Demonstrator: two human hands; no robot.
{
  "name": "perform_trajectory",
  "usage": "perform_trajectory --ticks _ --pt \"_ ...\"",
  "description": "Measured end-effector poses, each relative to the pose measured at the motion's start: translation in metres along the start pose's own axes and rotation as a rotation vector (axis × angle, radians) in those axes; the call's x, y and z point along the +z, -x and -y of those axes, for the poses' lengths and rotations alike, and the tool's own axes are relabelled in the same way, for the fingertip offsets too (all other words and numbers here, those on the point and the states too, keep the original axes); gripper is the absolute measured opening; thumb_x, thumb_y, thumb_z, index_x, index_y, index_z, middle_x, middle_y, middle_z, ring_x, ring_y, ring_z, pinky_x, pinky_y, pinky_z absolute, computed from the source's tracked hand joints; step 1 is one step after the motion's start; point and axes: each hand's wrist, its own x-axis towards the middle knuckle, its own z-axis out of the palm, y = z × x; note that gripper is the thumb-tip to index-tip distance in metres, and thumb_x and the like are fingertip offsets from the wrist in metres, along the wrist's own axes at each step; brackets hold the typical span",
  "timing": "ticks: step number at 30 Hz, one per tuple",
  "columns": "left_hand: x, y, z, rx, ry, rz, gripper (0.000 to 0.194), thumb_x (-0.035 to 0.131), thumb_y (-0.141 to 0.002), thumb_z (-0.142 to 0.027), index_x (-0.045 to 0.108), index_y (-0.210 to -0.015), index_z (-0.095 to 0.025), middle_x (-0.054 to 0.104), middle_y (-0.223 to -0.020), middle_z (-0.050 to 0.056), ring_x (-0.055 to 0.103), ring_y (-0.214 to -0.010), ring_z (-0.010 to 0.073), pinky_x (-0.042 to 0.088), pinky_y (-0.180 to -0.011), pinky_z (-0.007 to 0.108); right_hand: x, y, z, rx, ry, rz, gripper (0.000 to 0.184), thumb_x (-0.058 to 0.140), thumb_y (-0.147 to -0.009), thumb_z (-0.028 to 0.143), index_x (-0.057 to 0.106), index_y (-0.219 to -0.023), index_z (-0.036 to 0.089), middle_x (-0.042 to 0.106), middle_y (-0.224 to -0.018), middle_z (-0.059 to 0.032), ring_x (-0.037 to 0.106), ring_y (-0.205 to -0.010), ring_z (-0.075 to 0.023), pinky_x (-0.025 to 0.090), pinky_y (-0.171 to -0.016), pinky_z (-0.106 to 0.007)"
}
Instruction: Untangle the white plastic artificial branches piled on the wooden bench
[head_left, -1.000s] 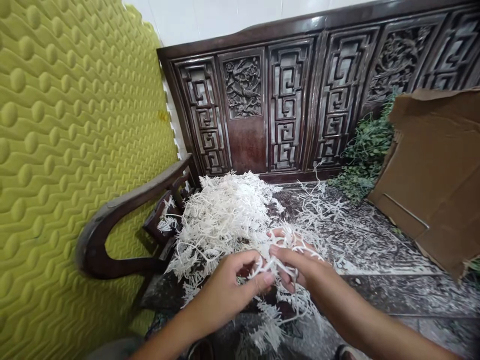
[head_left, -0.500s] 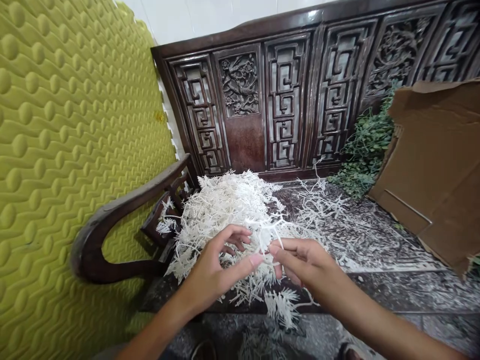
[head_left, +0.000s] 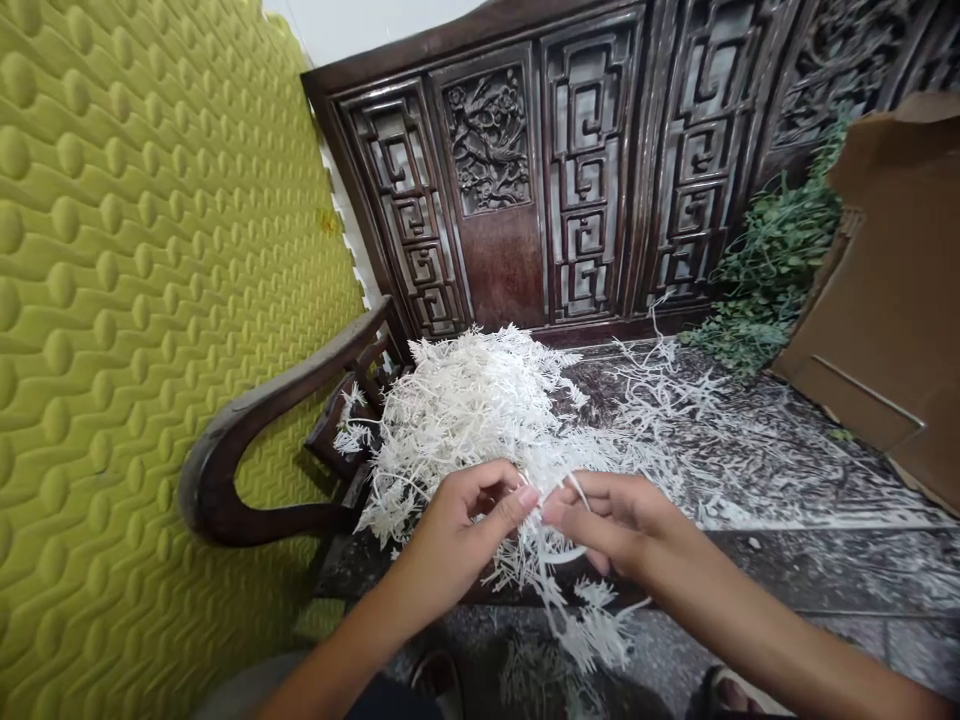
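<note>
Thumb and forefinger of my left hand (head_left: 469, 530) pinch part of a white artificial plant sprig. My right hand (head_left: 622, 515) also has its fingertips closed on the sprig, close beside the left thumb. Thin white stems loop around the right fingers. A bushy white tip (head_left: 592, 630) hangs below my hands, past the bench's front edge. Behind the hands lies a large heap of white artificial sprigs (head_left: 465, 400) on a dark wooden bench. The exact spot between the fingertips is blurred.
Loose white stems (head_left: 675, 395) and small scraps cover the seat to the right. Green artificial foliage (head_left: 772, 270) and a brown cardboard piece (head_left: 892, 300) stand at the right. The curved armrest (head_left: 217, 470) is at the left, before a yellow textured mat (head_left: 150, 300). A carved backrest (head_left: 502, 265) rises behind.
My left fingers have come together from a looser, opened pose and now pinch the sprig beside my right fingertips. The view has shifted slightly, so the bench sits differently in the picture.
</note>
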Motion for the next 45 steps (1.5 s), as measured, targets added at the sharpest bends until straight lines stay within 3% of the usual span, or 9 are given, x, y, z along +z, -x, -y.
perform_trajectory --ticks 10,15,27,30,32,34,37,41,45 --pt "0.005 0.007 -0.007 0.026 0.078 0.097 0.025 0.051 -0.090 -0.031 0.051 -0.070 -0.017 0.048 -0.070 -0.001 0.046 -0.070 0.0127 0.037 -0.068 0.025 0.000 -0.004 -0.021 -0.124 -0.026 0.057 0.025 0.070 -0.077 0.040 0.054 -0.085 0.022 0.034 -0.063 0.0072 0.032 -0.057 -0.0105 0.028 -0.053 -0.024" --pt "0.007 0.007 -0.001 0.031 0.141 -0.014 0.020 0.053 -0.090 -0.032 0.053 -0.077 -0.017 0.048 -0.070 -0.001 0.047 -0.066 0.0115 0.039 -0.063 0.024 -0.001 -0.002 -0.010 -0.220 -0.085 0.041 0.029 0.064 -0.083 0.035 0.045 -0.067 0.020 0.032 -0.065 0.0059 0.031 -0.061 -0.0108 0.027 -0.055 -0.024" --pt "0.016 0.004 0.004 0.055 -0.100 -0.168 0.024 0.048 -0.090 -0.031 0.050 -0.071 -0.017 0.046 -0.065 -0.002 0.043 -0.063 0.0116 0.034 -0.060 0.023 -0.003 -0.012 -0.016 -0.319 -0.007 0.104 0.021 0.048 -0.093 0.026 0.051 -0.074 0.019 0.047 -0.069 0.0024 0.044 -0.067 -0.0129 0.035 -0.063 -0.026" --pt "-0.001 -0.006 0.016 0.050 -0.185 -0.322 0.021 0.049 -0.088 -0.027 0.050 -0.070 -0.017 0.048 -0.066 -0.002 0.043 -0.061 0.0115 0.032 -0.056 0.022 0.003 -0.003 -0.018 -0.273 0.011 0.109 0.021 0.050 -0.092 0.028 0.050 -0.073 0.020 0.048 -0.069 0.0019 0.046 -0.067 -0.0137 0.037 -0.064 -0.026" --pt "-0.028 -0.015 0.029 0.015 -0.226 -0.552 0.023 0.050 -0.087 -0.026 0.047 -0.065 -0.018 0.044 -0.060 -0.004 0.037 -0.053 0.0103 0.027 -0.050 0.022 0.004 0.007 -0.020 -0.249 0.032 0.101 0.014 0.057 -0.089 0.034 0.054 -0.081 0.022 0.053 -0.078 0.0003 0.050 -0.075 -0.0154 0.039 -0.068 -0.027" --pt "-0.055 -0.020 0.041 0.028 -0.219 -0.612 0.027 0.053 -0.086 -0.029 0.045 -0.063 -0.018 0.038 -0.057 -0.005 0.035 -0.053 0.0100 0.028 -0.051 0.021 0.000 0.014 -0.020 -0.209 0.039 0.047 0.018 0.061 -0.086 0.040 0.057 -0.092 0.024 0.056 -0.087 -0.0012 0.052 -0.081 -0.0170 0.040 -0.072 -0.028" --pt "-0.071 -0.019 0.049 0.052 -0.144 -0.505 0.024 0.055 -0.086 -0.034 0.052 -0.069 -0.017 0.041 -0.058 -0.005 0.039 -0.056 0.0100 0.032 -0.054 0.021 -0.014 0.011 -0.014 -0.191 0.034 0.113 0.025 0.054 -0.090 0.039 0.054 -0.073 0.021 0.051 -0.071 0.0010 0.050 -0.070 -0.0147 0.038 -0.066 -0.026" --pt "-0.041 -0.016 0.042 -0.013 -0.096 -0.293 0.023 0.058 -0.085 -0.037 0.061 -0.077 -0.015 0.055 -0.065 -0.001 0.051 -0.062 0.0129 0.040 -0.059 0.022 -0.031 -0.012 -0.012 -0.232 0.004 0.060 0.029 0.056 -0.088 0.038 0.053 -0.067 0.020 0.052 -0.065 0.0008 0.048 -0.066 -0.0149 0.035 -0.065 -0.027" --pt "-0.014 -0.022 0.033 -0.049 -0.065 -0.220 0.023 0.057 -0.085 -0.036 0.064 -0.079 -0.015 0.062 -0.071 0.003 0.058 -0.066 0.0154 0.045 -0.063 0.024 -0.037 -0.028 -0.018 -0.201 0.004 -0.024 0.039 0.056 -0.085 0.048 0.050 -0.060 0.019 0.045 -0.061 0.0015 0.040 -0.059 -0.0135 0.031 -0.058 -0.026"
